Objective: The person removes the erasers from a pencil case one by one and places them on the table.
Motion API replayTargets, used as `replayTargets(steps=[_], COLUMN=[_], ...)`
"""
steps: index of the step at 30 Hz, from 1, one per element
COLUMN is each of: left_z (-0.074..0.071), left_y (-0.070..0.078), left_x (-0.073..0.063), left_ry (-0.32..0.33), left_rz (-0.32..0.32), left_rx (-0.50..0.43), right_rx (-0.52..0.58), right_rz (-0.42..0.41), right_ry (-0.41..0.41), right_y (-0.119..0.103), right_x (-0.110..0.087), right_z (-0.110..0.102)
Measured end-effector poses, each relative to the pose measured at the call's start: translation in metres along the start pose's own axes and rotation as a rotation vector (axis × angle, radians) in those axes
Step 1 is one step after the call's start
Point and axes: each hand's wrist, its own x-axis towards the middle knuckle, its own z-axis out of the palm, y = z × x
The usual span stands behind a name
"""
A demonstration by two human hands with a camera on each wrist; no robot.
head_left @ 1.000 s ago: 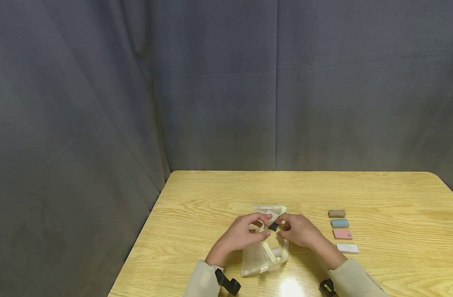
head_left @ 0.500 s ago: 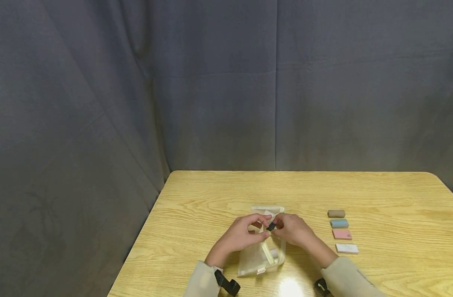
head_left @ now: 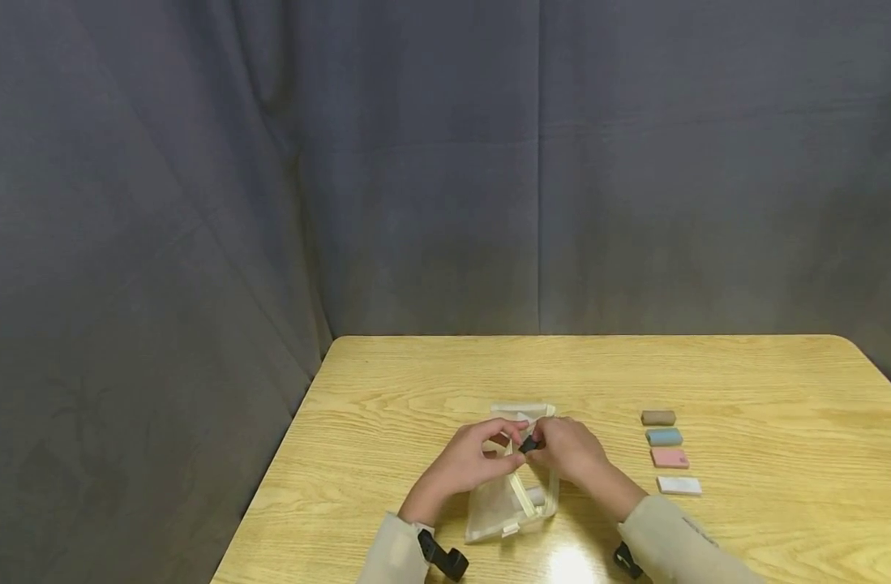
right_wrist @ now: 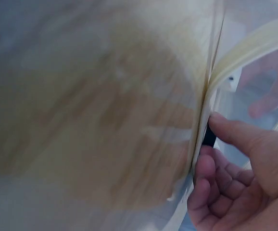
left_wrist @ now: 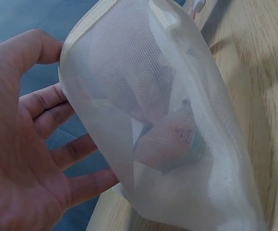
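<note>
A pale, see-through mesh pouch (head_left: pixel 489 507) with cream edging stands partly raised over the table, its mouth between the two hands. My left hand (head_left: pixel 470 462) holds the pouch by its rim, thumb and fingers bent in a C; the left wrist view shows those fingers along the edge of the mesh (left_wrist: pixel 115 139). My right hand (head_left: pixel 571 450) pinches a small black block (head_left: pixel 529 444) at the mouth. In the right wrist view, thumb and fingertips are on either side of that block (right_wrist: pixel 209 138), right beside the edging. Through the mesh, a pale piece (head_left: pixel 536 495) shows inside.
To the right, a column of small blocks lies on the wooden table (head_left: pixel 430 373): a brown one (head_left: pixel 658 418), a blue one (head_left: pixel 664 437), a pink one (head_left: pixel 669 458) and a white one (head_left: pixel 679 486). A dark grey curtain (head_left: pixel 430 178) hangs behind.
My right hand has moved left with the black block, closer to the left hand. The pouch has shifted slightly left; the left hand keeps nearly the same pose.
</note>
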Motion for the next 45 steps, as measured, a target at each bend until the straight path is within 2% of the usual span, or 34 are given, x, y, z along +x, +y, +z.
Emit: replayTargets(steps=[8,15,22,34,45], left_z=[-0.001,-0.002,-0.002,-0.005,-0.003], left_y=[-0.001,-0.004,-0.002,-0.004,-0.007], left_x=[-0.001,0.002,0.004,0.001,-0.004], left_ry=[0.0,0.006,-0.003,0.021,0.03], left_rz=[-0.004,-0.006,-0.013,-0.019,-0.015], left_rx=[-0.031,-0.055,-0.052,-0.042,-0.045], right_rx=[0.157,0.168,0.167,0.214,0.247], right_rz=[-0.101,-0.133,-0.261,-0.323,-0.298], right_ry=[-0.075,-0.118,-0.093,-0.066,-0.033], right_y=[0.015,0.019,0.027,0.031,0.041], right_x=[-0.001,-0.001,-0.002,-0.012,-0.029], right_z=[-0.003,-0.011,-0.016,-0.03,-0.035])
